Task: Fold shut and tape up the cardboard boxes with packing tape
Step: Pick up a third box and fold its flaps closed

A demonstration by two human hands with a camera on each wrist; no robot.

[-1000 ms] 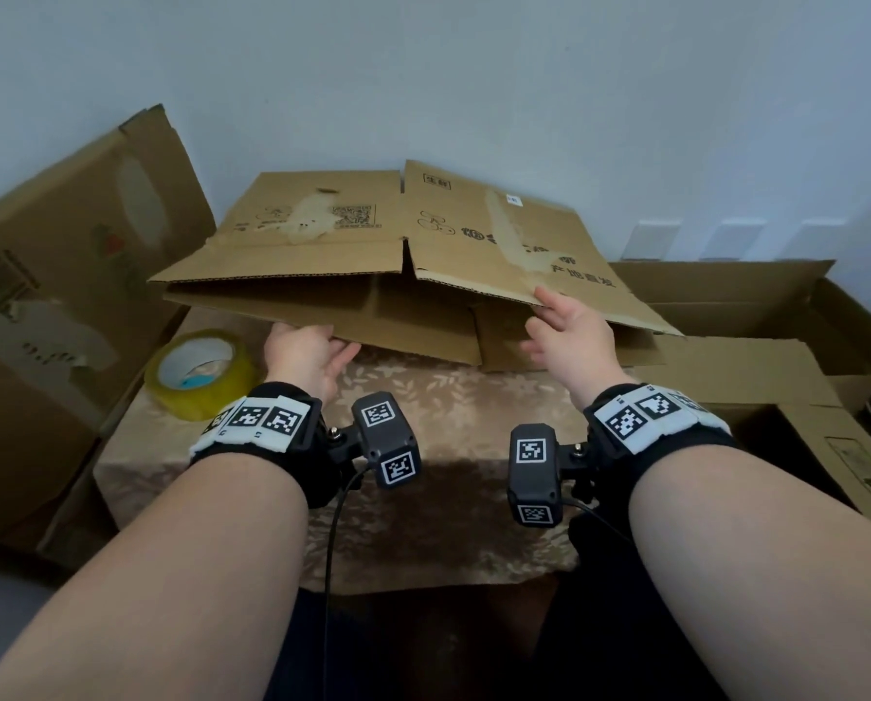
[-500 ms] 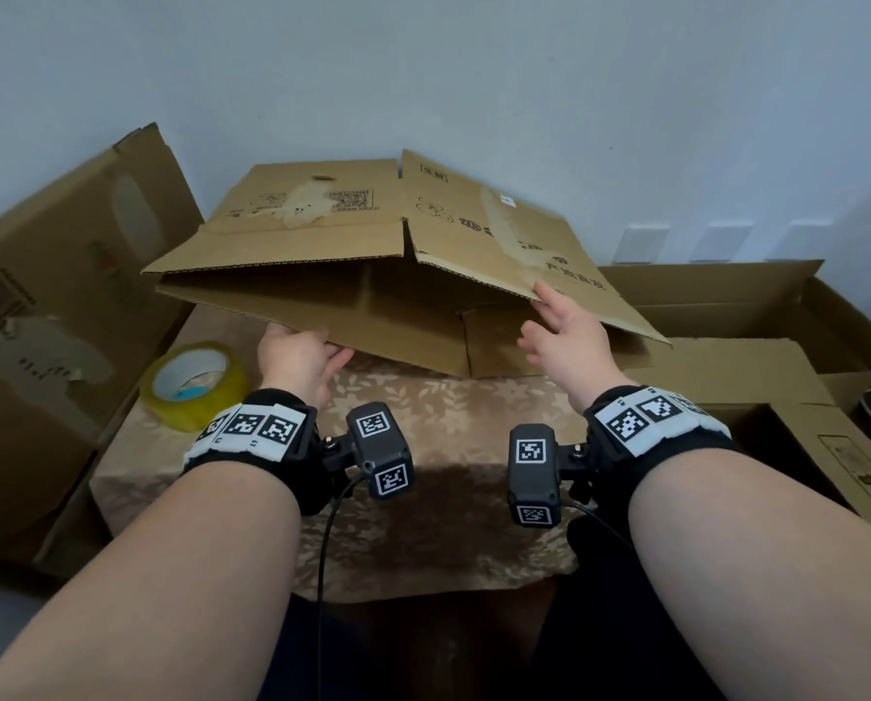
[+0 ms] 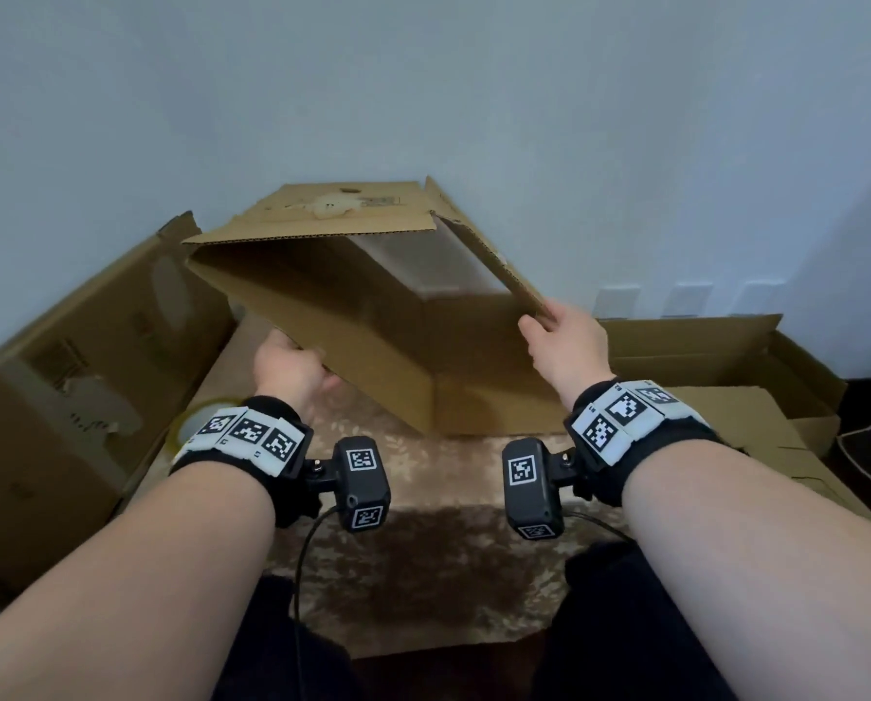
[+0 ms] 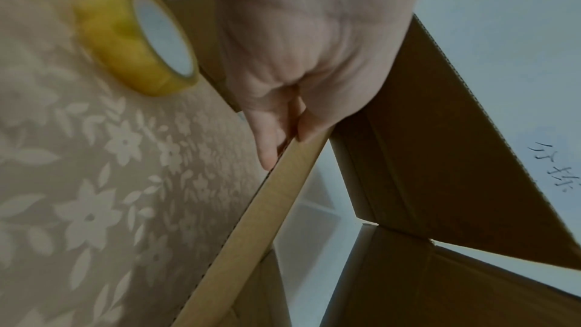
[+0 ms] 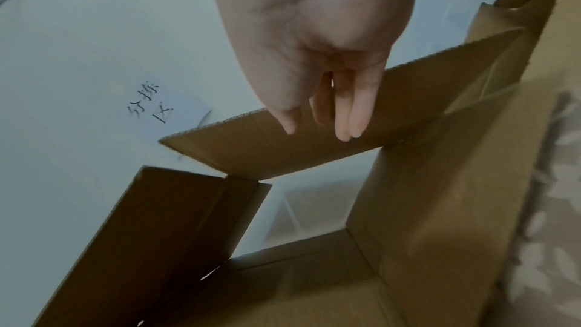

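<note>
A brown cardboard box (image 3: 373, 316) is pulled into an open tube, tilted up above the floral tablecloth (image 3: 423, 523). My left hand (image 3: 292, 366) pinches its lower left flap (image 4: 283, 183) at the edge. My right hand (image 3: 560, 341) grips the upper right flap (image 5: 314, 148), with my fingers (image 5: 349, 118) lying on its inner face. Through the box the wall shows at the far end. A yellow roll of packing tape (image 4: 138, 44) lies on the cloth at the left, half hidden behind my left wrist (image 3: 241, 437) in the head view.
A large box (image 3: 69, 407) leans at the left of the table. An open box (image 3: 716, 356) and flat cardboard (image 3: 757, 437) lie at the right. The wall (image 3: 423, 93) stands close behind.
The flattened box has been opened into a tube and tilted up. My right hand rose with its flap and my left hand moved up with the lower edge.
</note>
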